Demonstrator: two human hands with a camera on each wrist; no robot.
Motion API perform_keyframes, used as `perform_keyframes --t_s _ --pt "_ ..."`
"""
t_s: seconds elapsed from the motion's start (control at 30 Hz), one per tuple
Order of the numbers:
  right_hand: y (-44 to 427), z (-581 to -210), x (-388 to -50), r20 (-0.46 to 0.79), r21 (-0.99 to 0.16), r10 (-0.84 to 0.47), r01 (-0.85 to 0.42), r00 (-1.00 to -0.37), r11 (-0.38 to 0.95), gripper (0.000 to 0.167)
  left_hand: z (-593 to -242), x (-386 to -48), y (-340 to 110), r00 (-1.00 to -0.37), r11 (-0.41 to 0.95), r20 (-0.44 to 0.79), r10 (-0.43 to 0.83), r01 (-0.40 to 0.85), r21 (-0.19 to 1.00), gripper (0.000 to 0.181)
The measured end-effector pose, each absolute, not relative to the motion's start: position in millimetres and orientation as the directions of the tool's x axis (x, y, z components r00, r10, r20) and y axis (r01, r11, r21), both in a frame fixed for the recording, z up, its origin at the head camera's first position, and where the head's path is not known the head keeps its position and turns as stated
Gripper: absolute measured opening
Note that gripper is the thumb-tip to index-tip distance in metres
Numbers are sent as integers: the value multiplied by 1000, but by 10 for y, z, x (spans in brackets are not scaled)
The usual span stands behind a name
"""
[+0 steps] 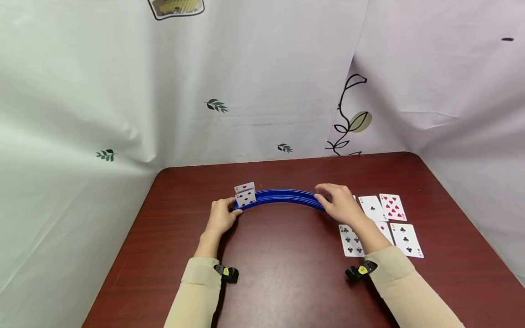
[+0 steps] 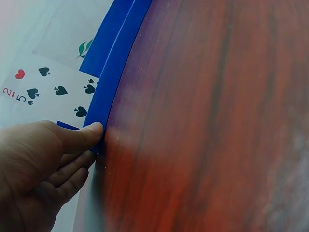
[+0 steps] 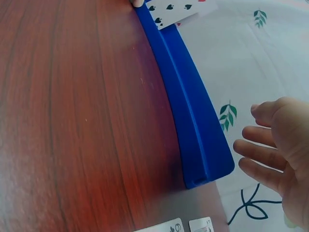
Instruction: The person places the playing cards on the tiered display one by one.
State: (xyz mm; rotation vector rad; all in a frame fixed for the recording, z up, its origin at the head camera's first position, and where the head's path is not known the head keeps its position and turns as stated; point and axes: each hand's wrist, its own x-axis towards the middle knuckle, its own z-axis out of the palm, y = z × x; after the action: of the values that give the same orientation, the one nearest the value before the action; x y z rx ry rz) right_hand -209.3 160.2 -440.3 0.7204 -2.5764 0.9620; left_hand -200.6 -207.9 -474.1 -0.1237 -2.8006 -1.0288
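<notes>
A curved blue card holder [image 1: 283, 196] stands on the table. My left hand [image 1: 221, 216] pinches its left end, and in the left wrist view the thumb [image 2: 91, 136] presses on the front wall. Two playing cards stand in the slots at that end: a five of spades [image 1: 246, 198] in front and a two of hearts [image 1: 244, 187] behind it. At the other end of the holder is my right hand [image 1: 338, 202]. In the right wrist view that hand [image 3: 285, 150] has loosely spread fingers, slightly apart from the holder, with nothing in them.
Several cards lie face up on the right of the table [image 1: 279, 273], among them a six of clubs [image 1: 350, 241], a three of clubs [image 1: 407, 240], an ace of clubs [image 1: 372, 208] and a hearts card [image 1: 393, 207]. My right arm covers some. Behind hangs a white patterned cloth [image 1: 262, 82].
</notes>
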Motion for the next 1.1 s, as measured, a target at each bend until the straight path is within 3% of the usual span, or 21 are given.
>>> perform_keyframes --t_s 1.1 --pt "2037 -4444 -2108 452 -522 -281 -506 -847 686 19 -4739 -2008 -2075 -988 768 153 20 113 630 44"
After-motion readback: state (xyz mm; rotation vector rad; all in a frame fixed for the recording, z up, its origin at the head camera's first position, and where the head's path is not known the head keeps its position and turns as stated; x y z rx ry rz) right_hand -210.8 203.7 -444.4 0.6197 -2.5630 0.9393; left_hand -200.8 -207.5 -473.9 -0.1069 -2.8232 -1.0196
